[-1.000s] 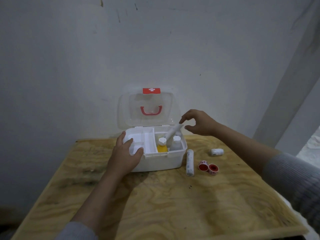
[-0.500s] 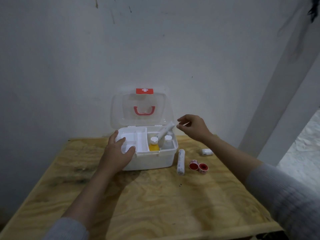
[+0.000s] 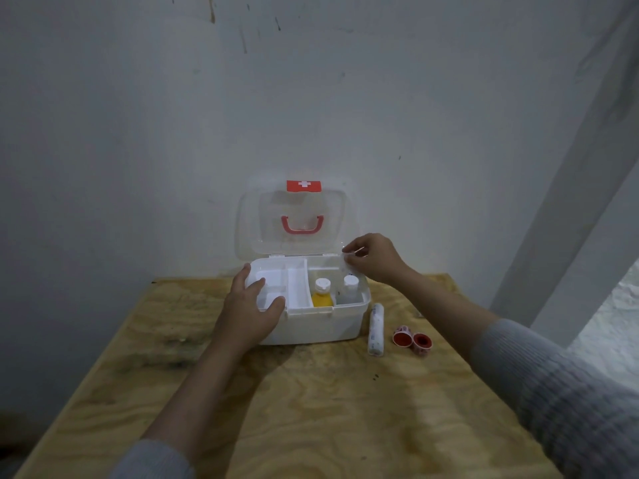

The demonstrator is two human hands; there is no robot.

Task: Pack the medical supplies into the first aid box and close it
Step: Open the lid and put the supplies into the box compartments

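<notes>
Your first aid box (image 3: pixel 321 326) is white plastic and sits at the far middle of the plywood table (image 3: pixel 311 409), against the wall. Its clear lid (image 3: pixel 294 219) stands upright, carrying a red handle (image 3: pixel 302 225) and a red cross latch (image 3: pixel 303 186). A white divided tray (image 3: pixel 294 281) fills the left part. To its right stand a yellow bottle (image 3: pixel 322 295) and a clear bottle (image 3: pixel 349 288), both white-capped.

Hard to read: the small white item pinched at the box's back right corner is blurred, so it cannot be identified. Both sleeves run out of frame.

Your left hand (image 3: pixel 250 305) lies over the front left corner, fingers spread and curled onto the tray rim, thumb on the front edge. Your right hand (image 3: pixel 373 257) has thumb and fingertips nearly closed on that white item, above the clear bottle.

On the table right of the box: a wrapped bandage roll (image 3: pixel 376 329), then two red tape rolls (image 3: pixel 411 339) touching each other.
</notes>
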